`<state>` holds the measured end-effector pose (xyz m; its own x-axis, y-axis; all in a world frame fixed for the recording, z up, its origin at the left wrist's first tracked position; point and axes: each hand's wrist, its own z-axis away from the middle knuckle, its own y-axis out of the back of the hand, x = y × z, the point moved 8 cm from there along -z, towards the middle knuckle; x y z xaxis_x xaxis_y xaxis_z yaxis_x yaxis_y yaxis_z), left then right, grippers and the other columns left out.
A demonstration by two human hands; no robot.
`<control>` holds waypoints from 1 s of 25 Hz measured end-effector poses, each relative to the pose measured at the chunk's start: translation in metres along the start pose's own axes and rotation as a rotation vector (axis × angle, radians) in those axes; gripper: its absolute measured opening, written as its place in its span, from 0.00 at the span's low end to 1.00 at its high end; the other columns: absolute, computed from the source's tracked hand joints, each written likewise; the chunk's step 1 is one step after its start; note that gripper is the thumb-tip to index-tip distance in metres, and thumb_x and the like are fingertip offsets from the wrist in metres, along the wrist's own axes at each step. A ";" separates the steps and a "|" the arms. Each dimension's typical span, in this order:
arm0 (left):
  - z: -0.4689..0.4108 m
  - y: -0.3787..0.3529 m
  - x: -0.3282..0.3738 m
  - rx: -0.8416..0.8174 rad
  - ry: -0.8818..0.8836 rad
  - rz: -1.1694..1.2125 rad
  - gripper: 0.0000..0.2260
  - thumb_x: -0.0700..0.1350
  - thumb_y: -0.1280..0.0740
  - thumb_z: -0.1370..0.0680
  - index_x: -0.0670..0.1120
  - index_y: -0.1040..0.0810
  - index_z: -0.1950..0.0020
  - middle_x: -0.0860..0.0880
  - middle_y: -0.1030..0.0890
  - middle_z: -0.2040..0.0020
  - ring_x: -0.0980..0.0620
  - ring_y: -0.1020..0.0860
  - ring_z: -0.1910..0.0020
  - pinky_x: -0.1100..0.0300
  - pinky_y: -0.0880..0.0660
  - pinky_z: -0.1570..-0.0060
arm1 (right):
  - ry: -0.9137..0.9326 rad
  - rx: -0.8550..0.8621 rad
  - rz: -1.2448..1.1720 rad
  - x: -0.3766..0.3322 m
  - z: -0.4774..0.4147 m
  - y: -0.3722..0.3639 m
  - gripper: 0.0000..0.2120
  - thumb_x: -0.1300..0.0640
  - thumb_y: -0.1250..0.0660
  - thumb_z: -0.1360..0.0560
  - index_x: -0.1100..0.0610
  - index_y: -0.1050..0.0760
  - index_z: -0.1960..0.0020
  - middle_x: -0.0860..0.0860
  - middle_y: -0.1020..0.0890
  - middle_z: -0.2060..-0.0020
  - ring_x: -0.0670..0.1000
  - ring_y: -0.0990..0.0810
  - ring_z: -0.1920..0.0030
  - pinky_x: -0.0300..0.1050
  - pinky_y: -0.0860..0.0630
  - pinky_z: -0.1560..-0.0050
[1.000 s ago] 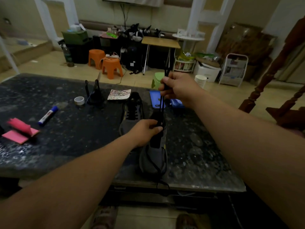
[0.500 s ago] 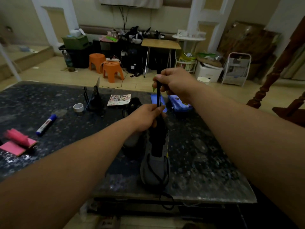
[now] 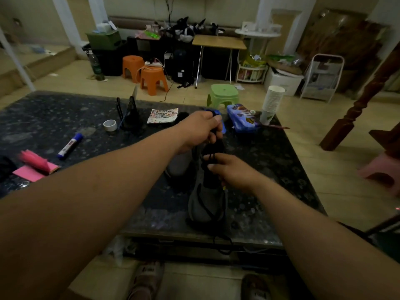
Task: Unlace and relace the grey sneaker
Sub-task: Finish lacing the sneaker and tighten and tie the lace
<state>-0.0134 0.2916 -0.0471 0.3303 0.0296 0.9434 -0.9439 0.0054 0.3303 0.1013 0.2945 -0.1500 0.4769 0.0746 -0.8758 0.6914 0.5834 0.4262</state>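
A grey sneaker (image 3: 205, 205) lies toe toward the viewer near the front edge of a dark tabletop (image 3: 270, 169). The left hand (image 3: 200, 131) clenches the black lace (image 3: 223, 245) above the shoe's far end; the right hand (image 3: 234, 172) pinches it over the tongue. Best to keep the shoe steady and draw slack evenly, one crossing at a time

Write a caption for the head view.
Left hand and right hand grip the black lace of a grey sneaker on a dark table.
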 end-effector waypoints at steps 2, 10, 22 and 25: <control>-0.006 -0.007 0.004 -0.036 -0.003 0.008 0.14 0.47 0.44 0.12 0.44 0.25 0.53 0.45 0.18 0.58 0.54 0.24 0.67 0.62 0.27 0.64 | 0.053 0.041 0.083 0.004 -0.010 -0.009 0.10 0.53 0.35 0.16 0.58 0.18 0.45 0.44 0.23 0.68 0.42 0.26 0.70 0.42 0.27 0.64; 0.008 -0.011 -0.141 0.120 0.305 -0.277 0.11 0.51 0.36 0.17 0.44 0.31 0.46 0.38 0.19 0.54 0.40 0.17 0.59 0.48 0.18 0.63 | 0.002 0.060 0.076 0.013 -0.022 0.004 0.13 0.53 0.36 0.16 0.56 0.19 0.56 0.51 0.20 0.66 0.48 0.23 0.68 0.43 0.26 0.65; 0.001 -0.036 -0.162 -0.106 0.238 -0.276 0.06 0.50 0.35 0.17 0.50 0.30 0.46 0.44 0.20 0.58 0.47 0.19 0.66 0.49 0.17 0.67 | -0.078 -0.022 -0.053 0.022 -0.028 -0.001 0.14 0.52 0.37 0.15 0.57 0.18 0.54 0.49 0.22 0.68 0.47 0.25 0.68 0.41 0.27 0.65; 0.002 -0.039 -0.167 -0.144 0.207 -0.271 0.09 0.47 0.34 0.17 0.51 0.30 0.39 0.48 0.19 0.54 0.47 0.18 0.63 0.50 0.16 0.67 | -0.069 0.070 0.019 0.012 -0.031 0.016 0.15 0.52 0.37 0.15 0.56 0.19 0.55 0.49 0.22 0.68 0.48 0.25 0.68 0.44 0.28 0.64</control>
<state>-0.0319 0.2845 -0.2175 0.5743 0.2090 0.7915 -0.8181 0.1806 0.5460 0.1016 0.3303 -0.1610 0.5251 0.0281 -0.8506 0.7167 0.5244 0.4598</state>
